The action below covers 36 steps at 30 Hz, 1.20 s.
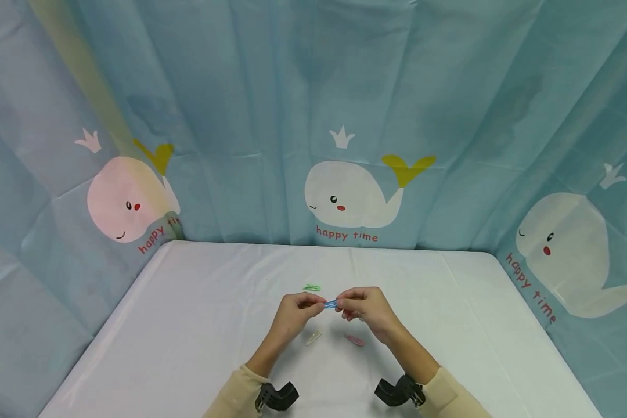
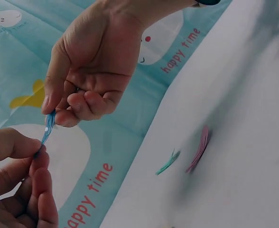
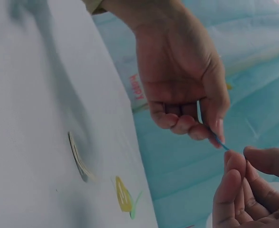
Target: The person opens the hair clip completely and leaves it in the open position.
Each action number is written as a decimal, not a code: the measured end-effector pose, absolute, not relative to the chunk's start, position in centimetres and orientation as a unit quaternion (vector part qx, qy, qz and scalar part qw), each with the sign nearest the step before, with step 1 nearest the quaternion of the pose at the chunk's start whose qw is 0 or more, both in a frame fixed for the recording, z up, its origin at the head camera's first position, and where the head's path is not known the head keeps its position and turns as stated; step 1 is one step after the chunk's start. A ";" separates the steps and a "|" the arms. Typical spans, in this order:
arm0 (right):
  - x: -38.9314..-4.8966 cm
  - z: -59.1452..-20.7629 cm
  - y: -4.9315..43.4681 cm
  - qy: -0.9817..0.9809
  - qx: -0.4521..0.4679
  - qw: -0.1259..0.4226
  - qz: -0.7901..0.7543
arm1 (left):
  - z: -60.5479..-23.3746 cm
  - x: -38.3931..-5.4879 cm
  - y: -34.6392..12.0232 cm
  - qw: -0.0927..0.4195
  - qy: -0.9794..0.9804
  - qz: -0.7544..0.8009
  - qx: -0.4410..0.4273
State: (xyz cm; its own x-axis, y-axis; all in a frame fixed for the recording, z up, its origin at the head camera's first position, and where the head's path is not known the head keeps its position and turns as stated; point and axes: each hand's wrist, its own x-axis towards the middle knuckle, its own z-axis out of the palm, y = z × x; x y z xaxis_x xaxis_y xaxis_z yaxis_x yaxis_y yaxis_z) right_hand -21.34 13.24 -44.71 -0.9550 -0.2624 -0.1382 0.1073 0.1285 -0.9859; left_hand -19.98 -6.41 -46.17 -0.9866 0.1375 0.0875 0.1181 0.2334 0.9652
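Held above the middle of a white cloth-covered table [image 1: 188, 325], clear of its surface: a small, flat, blue plastic hair clip [image 1: 331, 304], pinched at one end by the left hand [image 1: 294, 309] and at the other by the right hand [image 1: 364, 306]. Left thumb and forefinger clamped together on the clip's left end, other fingers curled loosely beneath; right thumb and forefinger clamped on the right end, remaining fingers folded under. Long axis of the clip running left to right, roughly level and parallel to the table's far edge, one end toward each hand. Wide bare cloth to the left and right of the hands, reaching to the rounded table corners; more bare cloth beyond, up to the far edge where the table meets a light blue curtain printed with white whales [image 1: 345, 116]. Closer in, less room: a green flat hair clip [image 1: 311, 287] lying just beyond the left hand, a pale cream flat hair clip [image 1: 313, 337] on the cloth near the left wrist, and a pink flat hair clip [image 1: 355, 340] on the cloth under the right hand. All three lying flat, well apart from one another.
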 end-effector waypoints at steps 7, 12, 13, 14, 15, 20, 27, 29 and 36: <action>-20.7 -44.5 13.9 0.692 -0.062 0.168 -0.699 | -46.3 -19.9 -6.1 0.019 0.769 0.635 0.073; -20.5 -44.5 14.3 0.673 -0.068 0.179 -0.714 | -46.3 -19.9 -6.1 0.034 0.765 0.638 0.079; -20.5 -44.5 14.3 0.672 -0.066 0.180 -0.715 | -46.3 -19.9 -6.1 0.037 0.765 0.639 0.078; -20.5 -44.5 14.4 0.671 -0.065 0.181 -0.716 | -46.3 -19.8 -6.1 0.039 0.765 0.639 0.078; -20.5 -44.6 14.4 0.670 -0.063 0.182 -0.717 | -46.3 -19.8 -6.1 0.042 0.765 0.638 0.077; -20.5 -44.9 14.4 0.661 -0.052 0.190 -0.724 | -46.2 -19.6 -6.1 0.050 0.763 0.640 0.077; -20.5 -45.1 14.5 0.655 -0.050 0.192 -0.729 | -45.3 -19.0 -6.0 0.056 0.759 0.645 0.075; -20.5 -45.1 14.5 0.654 -0.049 0.192 -0.730 | -45.8 -19.3 -6.0 0.056 0.757 0.647 0.077; -20.5 -45.3 14.5 0.653 -0.047 0.192 -0.731 | -46.4 -19.5 -6.0 0.061 0.747 0.657 0.076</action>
